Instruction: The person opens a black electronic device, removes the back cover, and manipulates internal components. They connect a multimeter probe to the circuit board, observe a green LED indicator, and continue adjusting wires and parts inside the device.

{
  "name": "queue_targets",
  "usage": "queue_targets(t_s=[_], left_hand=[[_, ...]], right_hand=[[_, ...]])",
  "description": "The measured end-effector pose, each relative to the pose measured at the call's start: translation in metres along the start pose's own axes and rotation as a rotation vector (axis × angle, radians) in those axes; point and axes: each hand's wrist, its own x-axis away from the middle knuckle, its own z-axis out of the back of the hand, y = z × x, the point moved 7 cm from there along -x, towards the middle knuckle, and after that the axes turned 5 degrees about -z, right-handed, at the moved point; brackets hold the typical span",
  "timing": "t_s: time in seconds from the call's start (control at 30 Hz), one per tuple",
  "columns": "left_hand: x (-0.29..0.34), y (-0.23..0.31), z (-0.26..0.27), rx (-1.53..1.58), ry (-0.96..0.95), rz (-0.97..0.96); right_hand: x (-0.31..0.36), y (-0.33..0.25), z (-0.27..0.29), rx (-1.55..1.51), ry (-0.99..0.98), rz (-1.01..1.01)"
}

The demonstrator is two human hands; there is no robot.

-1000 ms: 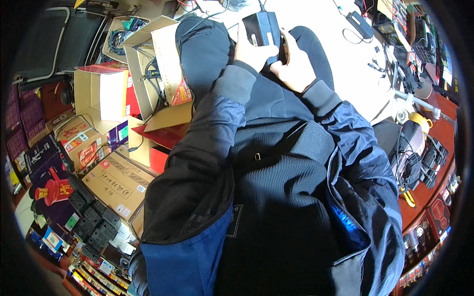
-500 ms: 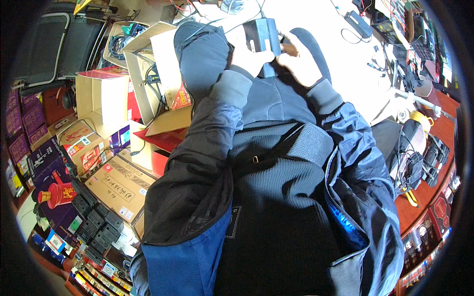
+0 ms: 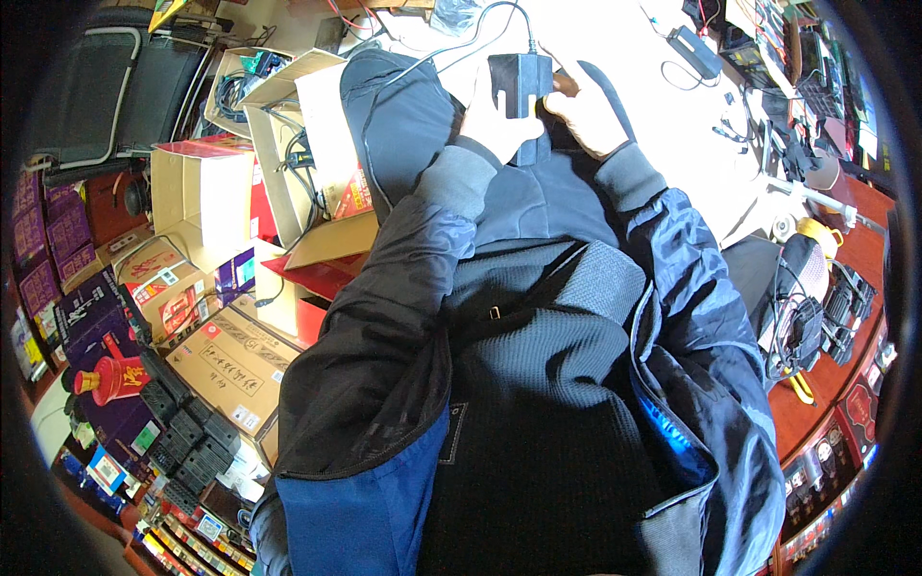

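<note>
- Head view, far left: purple cartons (image 3: pixel 58 240) stand stacked at the edge, and a red bottle-shaped pack (image 3: pixel 110 376) lies below them beside rows of black blocks (image 3: pixel 187 437), apparently stock kept within arm's reach
- Left of centre: brown cardboard boxes (image 3: pixel 235 360) with dark lettering lie flat on the floor; above them an open carton (image 3: pixel 197 197) with red sides stands upright, and a taller open box (image 3: pixel 288 125) holds coiled cables, flaps up so the contents stay reachable
- Centre top: the left hand (image 3: pixel 490 120) has its fingers wrapped around the left side of a black power adapter (image 3: pixel 521 86), held upright above the lap, seemingly so one face can be looked at closely; its cable (image 3: pixel 423 67) loops away to the left over the knee
- Just right of it: the right hand (image 3: pixel 588 117) closes its fingers on the adapter's right edge, steadying it from the other side
- Right: a white surface (image 3: pixel 663 115) carries another small black adapter (image 3: pixel 693 50) and loose wires
- Far right: a yellow-topped tool (image 3: pixel 816 235) and black parts (image 3: pixel 845 298) rest on a red-brown surface (image 3: pixel 816 403)
</note>
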Motion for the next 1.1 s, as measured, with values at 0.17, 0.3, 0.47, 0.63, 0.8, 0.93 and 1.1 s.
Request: queue_targets(t_s=[0.17,0.3,0.47,0.63,0.8,0.93,1.1], left_hand=[[0.002,0.004,0.004,-0.182,0.125,-0.106],[0.002,0.003,0.001,-0.060,-0.005,0.023],[0.002,0.006,0.003,-0.140,0.015,0.058],[0.003,0.008,0.000,-0.127,0.014,0.028],[0.010,0.012,-0.002,-0.063,0.057,0.011],[0.008,0.015,-0.005,-0.131,0.013,-0.004],[0.010,0.009,-0.005,-0.050,0.082,-0.023]], right_hand=[[-0.002,0.009,0.001,-0.137,-0.057,-0.014],[-0.002,0.018,0.003,-0.089,-0.096,-0.099],[-0.008,0.017,0.000,-0.097,-0.099,-0.024],[-0.002,0.006,0.001,0.005,-0.036,-0.023],[0.003,-0.004,-0.001,0.112,0.046,-0.090],[-0.001,-0.007,-0.001,0.175,0.050,-0.076],[-0.003,-0.009,0.005,0.324,0.145,0.023]])
